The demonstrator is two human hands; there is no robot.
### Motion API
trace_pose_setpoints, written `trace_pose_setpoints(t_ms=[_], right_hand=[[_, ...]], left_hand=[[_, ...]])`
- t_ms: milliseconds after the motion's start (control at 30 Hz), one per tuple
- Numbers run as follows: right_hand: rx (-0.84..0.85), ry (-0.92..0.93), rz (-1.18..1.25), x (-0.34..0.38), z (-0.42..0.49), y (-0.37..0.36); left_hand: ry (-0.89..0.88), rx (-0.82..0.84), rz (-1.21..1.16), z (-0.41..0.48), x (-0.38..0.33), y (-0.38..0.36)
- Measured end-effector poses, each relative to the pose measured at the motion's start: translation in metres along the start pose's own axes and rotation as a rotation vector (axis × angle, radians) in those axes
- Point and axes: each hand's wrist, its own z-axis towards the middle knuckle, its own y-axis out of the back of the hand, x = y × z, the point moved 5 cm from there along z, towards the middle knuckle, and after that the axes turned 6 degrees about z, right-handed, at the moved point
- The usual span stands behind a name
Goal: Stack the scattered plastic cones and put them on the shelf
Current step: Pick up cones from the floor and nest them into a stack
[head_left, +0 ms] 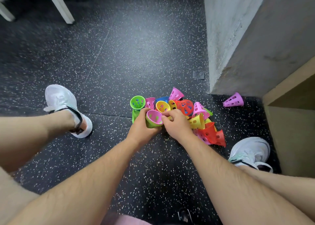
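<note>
A heap of perforated plastic cones [185,108] in pink, yellow, red, green and blue lies on the dark speckled floor. My left hand [141,127] grips a short nested stack of cones [154,120], green outside with a pink one innermost, its open end facing me. My right hand [176,122] pinches the rim of that pink cone with its fingertips, resting over the heap. One purple cone [233,100] lies on its side apart, at the right by the wall. The wooden shelf [289,105] stands at the right edge.
A grey concrete wall corner [226,54] rises right behind the heap. My white shoes rest at the left [64,105] and the right [250,151]. White furniture legs [59,4] stand at the top left. A grey tape patch [198,74] is stuck on the floor.
</note>
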Motion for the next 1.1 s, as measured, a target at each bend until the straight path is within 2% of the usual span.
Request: trace_pose_setpoints(t_ms=[200, 300, 567, 767, 933, 1100], right_hand=[[0.084, 0.176, -0.103, 0.053, 0.020, -0.010], [0.138, 0.206, -0.167, 0.067, 0.041, -0.024], [0.257, 0.282, -0.699, 0.060, 0.096, -0.081], [0.339, 0.236, -0.895, 0.050, 0.117, -0.113], [0.274, 0.277, -0.845, 0.040, 0.133, -0.119], [0.146, 0.418, -0.511, 0.048, 0.144, -0.099]], left_hand=[[0.051, 0.005, 0.103, 0.029, -0.014, 0.057], [0.088, 0.007, 0.126, 0.047, -0.007, 0.077], [0.310, -0.091, 0.107, 0.037, 0.076, 0.093], [0.435, -0.106, 0.025, 0.035, 0.106, 0.071], [0.494, -0.149, 0.008, 0.039, 0.115, 0.061], [0.457, -0.296, -0.003, 0.053, 0.100, 0.061]])
